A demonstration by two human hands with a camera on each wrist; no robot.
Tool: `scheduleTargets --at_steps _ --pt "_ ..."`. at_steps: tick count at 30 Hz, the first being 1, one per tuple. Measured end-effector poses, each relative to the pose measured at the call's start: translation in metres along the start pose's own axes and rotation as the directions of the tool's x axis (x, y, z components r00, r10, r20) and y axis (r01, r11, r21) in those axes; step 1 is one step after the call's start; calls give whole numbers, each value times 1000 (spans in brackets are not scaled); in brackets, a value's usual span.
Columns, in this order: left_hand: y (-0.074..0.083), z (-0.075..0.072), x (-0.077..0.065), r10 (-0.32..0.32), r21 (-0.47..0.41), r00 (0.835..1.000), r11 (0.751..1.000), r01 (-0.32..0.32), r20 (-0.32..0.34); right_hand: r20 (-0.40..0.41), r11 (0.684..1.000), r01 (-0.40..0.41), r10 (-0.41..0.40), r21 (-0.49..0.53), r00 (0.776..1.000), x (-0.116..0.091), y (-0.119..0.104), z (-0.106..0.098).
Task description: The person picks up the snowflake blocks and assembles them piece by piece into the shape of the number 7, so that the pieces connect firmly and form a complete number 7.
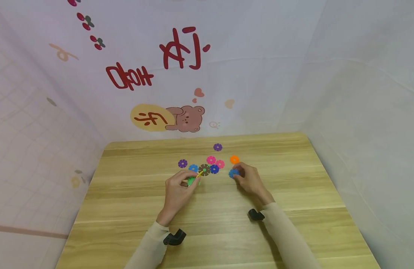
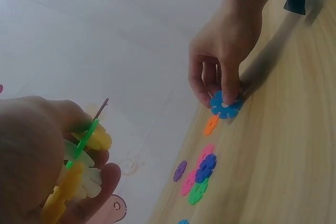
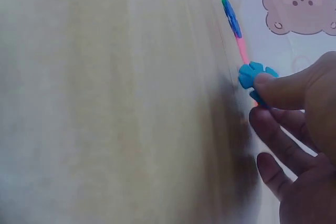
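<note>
My left hand (image 1: pixel 180 187) grips a cluster of joined plastic snowflake discs. In the head view its brown disc (image 1: pixel 203 165) faces up, beside the edge of a yellow one (image 1: pixel 199 174) and a green one (image 1: pixel 191 181). The left wrist view also brings out a whitish disc (image 2: pixel 91 184) in the cluster, partly hidden by the fingers. To the right, my right hand (image 1: pixel 252 181) pinches a single blue disc (image 2: pixel 224 106) between thumb and fingers, low over the table. In the right wrist view, the thumb lies across that blue disc (image 3: pixel 251 75).
Loose discs lie on the wooden table (image 1: pixel 207 231) beyond the hands: purple (image 1: pixel 217 147), another purple (image 1: pixel 182 163), pink (image 1: pixel 211 160), dark blue (image 1: pixel 214 169), light blue (image 1: pixel 193 168) and orange (image 1: pixel 234 159). A printed white curtain (image 1: pixel 260 74) hangs behind and at both sides.
</note>
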State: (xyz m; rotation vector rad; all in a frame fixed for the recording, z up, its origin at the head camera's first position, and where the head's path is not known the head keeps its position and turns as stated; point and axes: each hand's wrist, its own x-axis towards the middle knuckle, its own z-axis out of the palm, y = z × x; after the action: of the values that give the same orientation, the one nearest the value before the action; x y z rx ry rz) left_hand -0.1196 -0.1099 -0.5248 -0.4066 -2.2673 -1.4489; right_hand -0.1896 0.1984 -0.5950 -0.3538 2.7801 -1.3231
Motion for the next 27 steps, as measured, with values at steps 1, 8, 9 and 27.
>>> scheduleTargets --at_steps 1,8,9,27 --pt "0 0 0 -6 -7 1000 1000 6 2 -17 1000 5 -5 8 1000 -2 -1 -1" --pt "-1 3 -1 -13 -19 1000 1000 13 11 -139 995 59 -47 83 989 -12 -14 -6" --pt "-1 4 -1 -13 -19 1000 1000 13 11 -151 993 66 -51 96 987 -13 -17 -7" --pt "9 13 1 -20 -82 999 996 22 26 -219 903 223 -149 368 964 -37 -82 -13"
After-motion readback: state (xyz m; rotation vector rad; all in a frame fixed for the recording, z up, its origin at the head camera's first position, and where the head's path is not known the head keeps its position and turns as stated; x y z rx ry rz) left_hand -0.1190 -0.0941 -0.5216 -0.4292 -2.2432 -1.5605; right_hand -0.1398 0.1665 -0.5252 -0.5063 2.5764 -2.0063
